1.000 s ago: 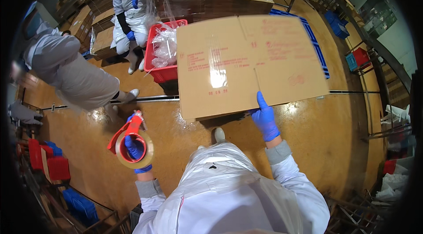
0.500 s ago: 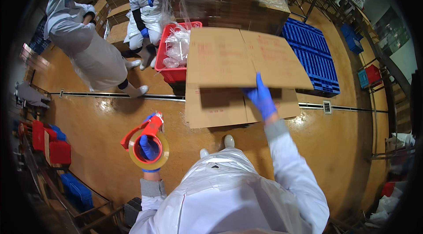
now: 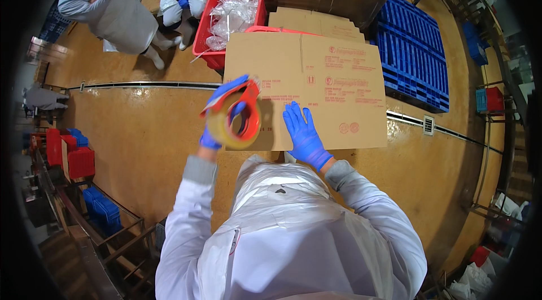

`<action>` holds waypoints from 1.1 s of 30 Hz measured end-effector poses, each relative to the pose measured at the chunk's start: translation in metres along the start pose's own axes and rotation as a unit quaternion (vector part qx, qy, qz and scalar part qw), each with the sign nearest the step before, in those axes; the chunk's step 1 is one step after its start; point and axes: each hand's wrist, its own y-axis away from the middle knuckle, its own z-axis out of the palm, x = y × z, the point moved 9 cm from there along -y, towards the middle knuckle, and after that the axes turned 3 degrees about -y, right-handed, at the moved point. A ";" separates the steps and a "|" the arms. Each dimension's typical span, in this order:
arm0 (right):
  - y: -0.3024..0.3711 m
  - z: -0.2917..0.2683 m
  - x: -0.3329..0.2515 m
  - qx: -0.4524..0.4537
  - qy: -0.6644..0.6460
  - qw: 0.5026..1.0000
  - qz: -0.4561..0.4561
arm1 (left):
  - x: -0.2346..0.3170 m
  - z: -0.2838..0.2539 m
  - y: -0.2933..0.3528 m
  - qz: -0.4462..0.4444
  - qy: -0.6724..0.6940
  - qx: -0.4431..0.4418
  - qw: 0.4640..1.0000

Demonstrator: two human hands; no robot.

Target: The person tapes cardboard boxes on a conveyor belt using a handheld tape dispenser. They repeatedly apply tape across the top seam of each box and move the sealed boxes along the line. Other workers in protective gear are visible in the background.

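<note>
A flat, folded cardboard box (image 3: 350,96) with red print lies in front of me. My right hand (image 3: 305,135), in a blue glove, rests palm down with fingers spread on its near half. In my left hand (image 3: 212,133), also blue-gloved, is a red tape dispenser (image 3: 252,96) with a roll of clear yellowish tape (image 3: 227,130). The fingers pass round its frame, and the dispenser is slightly smeared by motion. It hangs over the left edge of the cardboard and casts a shadow there.
Behind the cardboard are more flat boxes (image 3: 316,22) and a red crate (image 3: 212,54) with clear plastic bags. Blue pallets (image 3: 412,54) lie at the right. Two people stand or sit at the far left. A drain channel (image 3: 152,85) crosses the floor.
The lifted sheet of cardboard now lies flat. My right hand has let go of its edge and come down onto it. My left hand has moved right and farther away with the tape dispenser.
</note>
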 end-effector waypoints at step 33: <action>0.007 -0.217 0.022 0.252 -0.327 0.910 -0.049 | 0.028 -0.184 0.047 0.020 0.703 0.216 0.678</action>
